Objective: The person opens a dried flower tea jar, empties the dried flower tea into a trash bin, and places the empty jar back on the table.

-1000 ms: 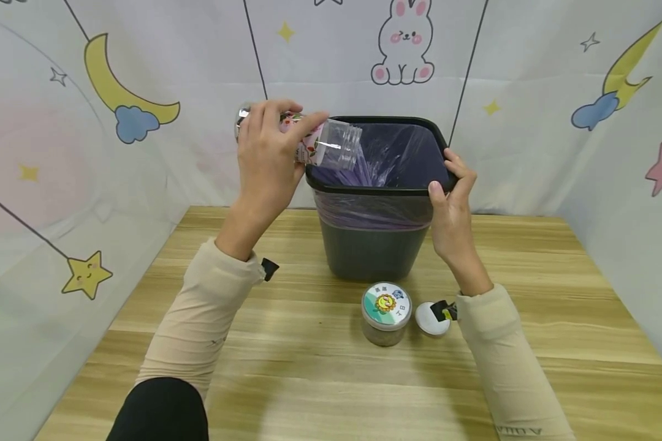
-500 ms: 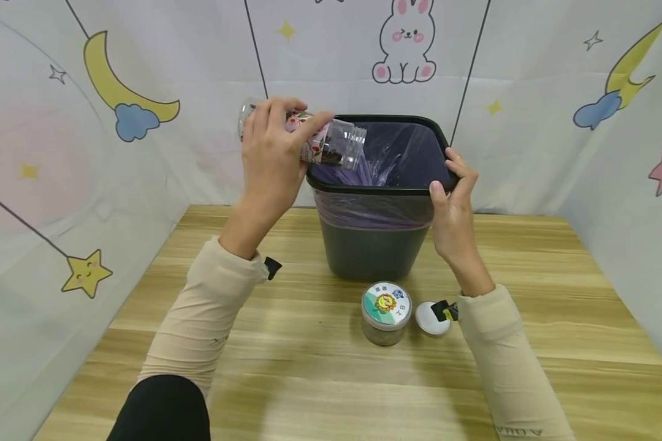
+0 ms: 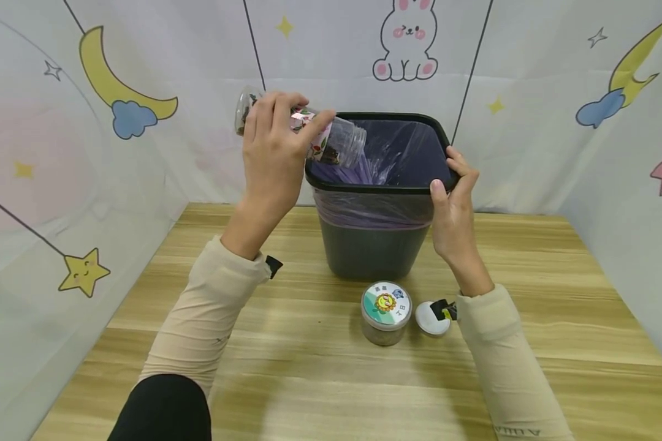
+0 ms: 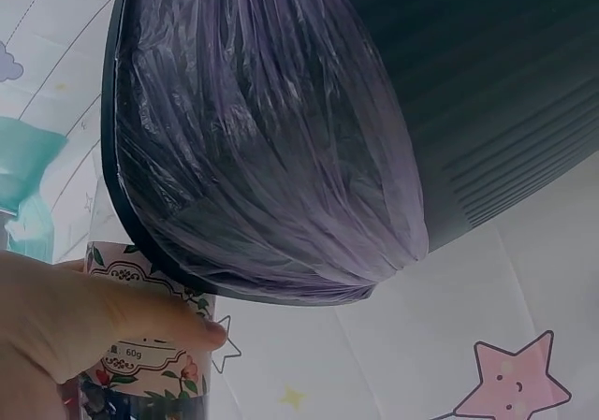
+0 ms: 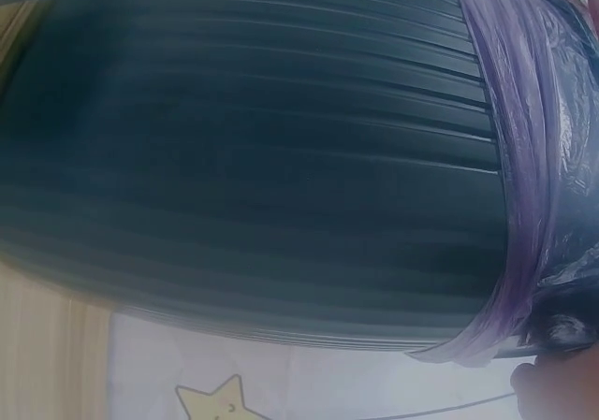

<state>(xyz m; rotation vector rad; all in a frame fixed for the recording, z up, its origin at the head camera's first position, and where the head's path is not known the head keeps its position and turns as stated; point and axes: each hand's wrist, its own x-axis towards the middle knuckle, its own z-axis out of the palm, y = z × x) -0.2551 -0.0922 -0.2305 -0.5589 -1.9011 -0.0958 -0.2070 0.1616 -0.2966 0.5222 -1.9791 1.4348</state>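
Observation:
My left hand [image 3: 273, 144] grips a clear plastic jar [image 3: 347, 142] with a pink floral label. The jar lies tilted, its threaded, uncapped mouth pointing right and slightly down over the left side of a dark trash bin [image 3: 372, 254]. Dark bits [image 3: 331, 154] lie along the jar's lower wall near the neck, and more show toward its base. In the left wrist view the thumb [image 4: 159, 317] presses across the label, right at the bin's rim. My right hand [image 3: 453, 214] holds the bin's black rim at the right front corner, thumb outside. A purple liner bag [image 3: 375, 214] is folded over the rim.
In front of the bin, a round tub [image 3: 386, 312] with a sunflower-printed lid stands on the wooden table [image 3: 287, 380]. A small white lid [image 3: 431, 321] lies beside it, partly behind the right wrist's strap. Printed cloth walls [image 3: 209, 141] enclose the back and sides.
The jar's base has risen, so it tilts more mouth-down. Dark bits now show near its neck. My left hand has shifted slightly up and right; my right hand stays on the rim.

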